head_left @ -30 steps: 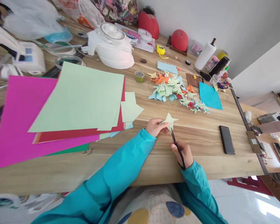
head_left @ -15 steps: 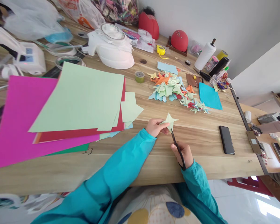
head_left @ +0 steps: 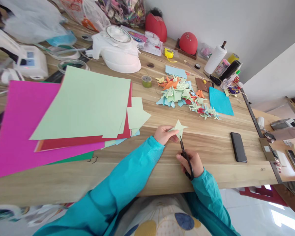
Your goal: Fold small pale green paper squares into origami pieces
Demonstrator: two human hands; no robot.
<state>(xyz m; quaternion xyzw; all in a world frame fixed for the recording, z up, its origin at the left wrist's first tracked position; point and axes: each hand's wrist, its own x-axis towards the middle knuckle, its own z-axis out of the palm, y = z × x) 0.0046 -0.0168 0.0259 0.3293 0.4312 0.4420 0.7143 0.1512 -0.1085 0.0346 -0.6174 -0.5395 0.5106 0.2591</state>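
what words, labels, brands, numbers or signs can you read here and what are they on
No text reads clearly.
Red print on the plastic bag: too blurred.
Red lettering on the green-capped bottle: too small.
Dark marks on the table: too small.

Scissors (head_left: 182, 146) at a pale green paper star (head_left: 179, 126), both in your hands.
The fingers of your left hand (head_left: 164, 133) pinch the star's side; your right hand (head_left: 196, 162) grips the scissors, blades at its lower point. Beyond them on the worktop (head_left: 211, 139) lies a pile of folded paper shapes (head_left: 176, 92); a phone (head_left: 238, 147) rests rightward, and leftward 1 large pale green sheet (head_left: 86, 105) overlaps a magenta sheet (head_left: 19, 127).
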